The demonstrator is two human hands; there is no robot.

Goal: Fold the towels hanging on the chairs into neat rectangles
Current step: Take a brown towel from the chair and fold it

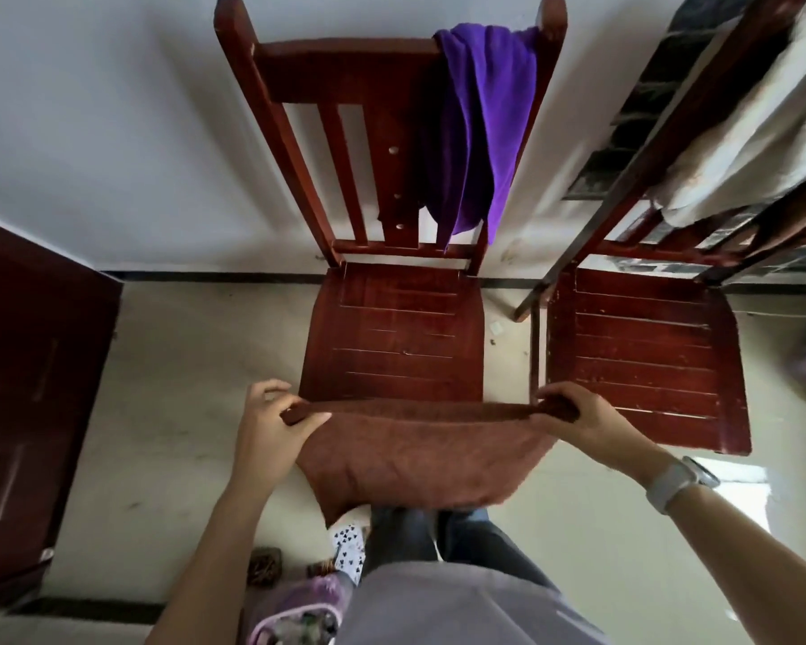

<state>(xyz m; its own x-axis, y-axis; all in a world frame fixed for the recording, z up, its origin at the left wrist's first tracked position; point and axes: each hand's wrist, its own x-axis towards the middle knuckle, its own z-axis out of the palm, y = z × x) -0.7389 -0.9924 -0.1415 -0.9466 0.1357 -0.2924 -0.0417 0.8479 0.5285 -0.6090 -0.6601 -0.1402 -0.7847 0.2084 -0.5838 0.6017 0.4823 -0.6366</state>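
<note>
A brown towel [419, 453] hangs stretched between my two hands, just in front of the middle chair's seat [392, 337]. My left hand [266, 425] pinches its top left corner and my right hand [578, 416] grips its top right corner. The towel's top edge is taut and level; the rest sags down toward my legs. A purple towel [480, 128] is draped over the right side of the middle chair's backrest. A cream towel [754, 118] hangs on the backrest of the right chair [643, 360].
The two red-brown wooden chairs stand side by side against a white wall. A dark wooden door [29, 388] is at the left. On the pale floor by my feet lie a patterned slipper [347, 547] and a purple bag [299, 616].
</note>
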